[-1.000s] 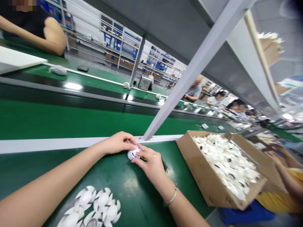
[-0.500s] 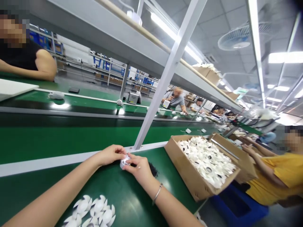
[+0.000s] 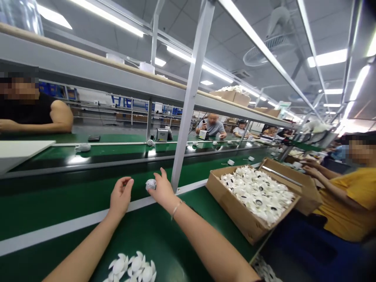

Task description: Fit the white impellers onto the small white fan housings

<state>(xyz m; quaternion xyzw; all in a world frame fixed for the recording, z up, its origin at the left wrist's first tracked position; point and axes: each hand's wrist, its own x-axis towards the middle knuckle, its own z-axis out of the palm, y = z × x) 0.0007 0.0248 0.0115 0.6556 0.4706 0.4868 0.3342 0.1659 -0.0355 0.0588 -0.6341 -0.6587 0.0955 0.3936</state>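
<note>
My right hand (image 3: 162,190) is stretched forward over the white line of the green bench (image 3: 152,231) and holds a small white round part (image 3: 150,184) between its fingers. My left hand (image 3: 120,197) is raised beside it, a little to the left, with its fingers curled loosely and apart from the part; nothing shows in it. Near my left forearm lies a cluster of white fan-shaped parts (image 3: 133,267) on the bench. Just right of my right hand stands a grey upright post (image 3: 188,113).
An open cardboard box (image 3: 235,207) full of white parts sits at the right, a second box (image 3: 296,184) behind it. A person in a yellow shirt (image 3: 346,203) works at the right. A dark conveyor belt (image 3: 88,164) runs beyond the bench, with other people seated across it.
My head has lifted, so the view now takes in the shelf and ceiling. My hands have parted: the right has carried the white part forward and the left has let go of it.
</note>
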